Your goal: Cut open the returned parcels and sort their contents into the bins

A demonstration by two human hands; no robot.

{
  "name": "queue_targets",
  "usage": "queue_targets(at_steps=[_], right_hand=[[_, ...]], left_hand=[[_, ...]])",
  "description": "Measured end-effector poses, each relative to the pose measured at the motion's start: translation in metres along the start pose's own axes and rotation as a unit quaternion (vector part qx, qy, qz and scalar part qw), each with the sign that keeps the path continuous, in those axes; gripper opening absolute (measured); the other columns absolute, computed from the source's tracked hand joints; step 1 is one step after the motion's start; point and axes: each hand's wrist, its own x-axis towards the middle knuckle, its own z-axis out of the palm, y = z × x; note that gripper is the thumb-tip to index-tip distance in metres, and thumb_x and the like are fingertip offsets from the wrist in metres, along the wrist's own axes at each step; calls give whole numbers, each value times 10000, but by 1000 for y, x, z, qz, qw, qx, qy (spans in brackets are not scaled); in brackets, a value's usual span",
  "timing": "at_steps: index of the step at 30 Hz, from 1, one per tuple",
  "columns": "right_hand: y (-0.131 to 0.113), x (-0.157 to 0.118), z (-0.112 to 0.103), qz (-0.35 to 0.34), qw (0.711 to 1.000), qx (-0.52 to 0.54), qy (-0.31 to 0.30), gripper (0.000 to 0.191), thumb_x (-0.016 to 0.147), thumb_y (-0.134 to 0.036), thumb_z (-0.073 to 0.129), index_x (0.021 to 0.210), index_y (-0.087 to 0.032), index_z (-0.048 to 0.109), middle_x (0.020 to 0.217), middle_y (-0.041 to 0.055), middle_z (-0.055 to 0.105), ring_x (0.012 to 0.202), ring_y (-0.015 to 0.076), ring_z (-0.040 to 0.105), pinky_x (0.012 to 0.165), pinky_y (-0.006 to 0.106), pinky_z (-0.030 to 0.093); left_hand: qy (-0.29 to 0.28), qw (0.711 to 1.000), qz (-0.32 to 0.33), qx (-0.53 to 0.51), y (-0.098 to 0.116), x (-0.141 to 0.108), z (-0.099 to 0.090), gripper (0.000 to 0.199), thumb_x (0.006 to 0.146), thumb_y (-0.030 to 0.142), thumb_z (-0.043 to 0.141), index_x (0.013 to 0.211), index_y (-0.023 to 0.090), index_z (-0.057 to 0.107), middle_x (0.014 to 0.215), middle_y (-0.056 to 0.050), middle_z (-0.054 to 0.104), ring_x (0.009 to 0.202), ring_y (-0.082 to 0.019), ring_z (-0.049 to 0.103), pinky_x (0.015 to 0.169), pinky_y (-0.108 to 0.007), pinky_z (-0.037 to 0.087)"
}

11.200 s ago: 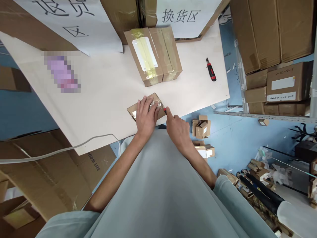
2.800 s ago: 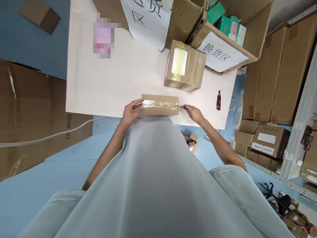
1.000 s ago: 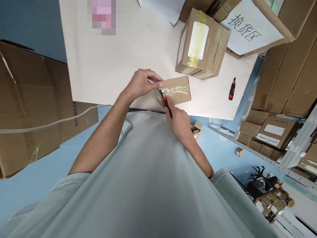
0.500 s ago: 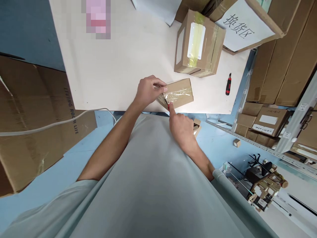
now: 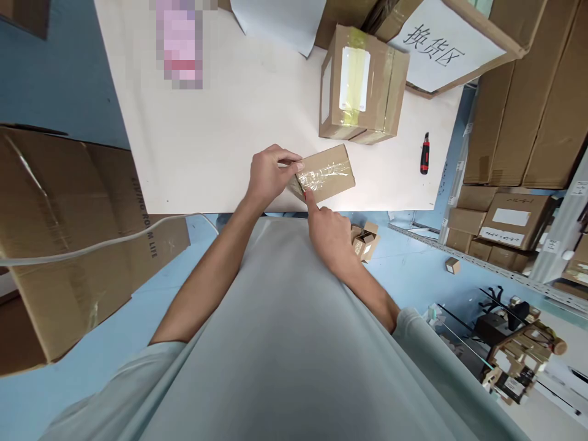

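A small brown box [image 5: 328,171] with shiny clear tape lies slightly turned near the table's front edge. My left hand [image 5: 271,174] grips its left end, fingers and thumb pressed together at the upper left corner. My right hand [image 5: 331,233] is closed around a small cutter, mostly hidden, with a bit of red [image 5: 305,193] showing at the tip of the stretched index finger. That tip touches the left part of the box along its lower edge.
On the white table [image 5: 206,135] are a larger taped box [image 5: 362,86], a red and black cutter [image 5: 425,154], a paper sheet [image 5: 280,21] and a box with a handwritten sign [image 5: 441,49]. A big carton [image 5: 78,245] and white cable [image 5: 114,241] are at left.
The view has shifted a little. My right index finger and the red tip have moved slightly left and down along the small box; my left hand keeps its grip.
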Motion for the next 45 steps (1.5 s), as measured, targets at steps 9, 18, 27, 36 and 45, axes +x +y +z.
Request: queue_targets(at_steps=[9,18,27,36,45], right_hand=[[14,7,16,-60,998,27,-21,799,1110,-196,467,1835,-193,131,1088,201,806,990,315,804,855,420,634],[72,-29,11,-26,995,86,47,660,1210,-311,349,1835,-279,139,1081,115,811,866,261,772,849,357,568],[136,6,32,23,953,226,199,637,1214,-355,248,1824,-179,198,1055,103,793,868,265,758,817,356,552],[132,40,23,7,978,141,155,634,1210,-347,320,1830,-277,206,1074,99,806,937,272,757,887,357,549],[129,52,26,15,987,65,144,715,1198,-355,292,1838,-250,-10,1116,146,784,959,289,755,895,393,565]], left_hand=[[11,1000,-24,11,0,-10,-2,208,923,297,824,1115,219,830,1139,-49,787,1113,-251,764,1029,-436,677],[31,994,-6,107,13,-12,-1,229,963,332,768,1164,228,803,1211,-75,783,1106,-252,759,992,-416,681],[-30,954,166,247,52,-12,88,364,1155,407,469,1433,296,676,1536,-94,669,1639,-337,438,1389,-646,278],[-23,952,166,256,32,-7,105,463,1201,468,327,1469,269,647,1511,-122,688,1656,-318,436,1416,-651,202],[-22,954,161,250,33,-7,105,481,1204,468,296,1428,274,675,1522,-108,687,1649,-312,449,1415,-670,193]])
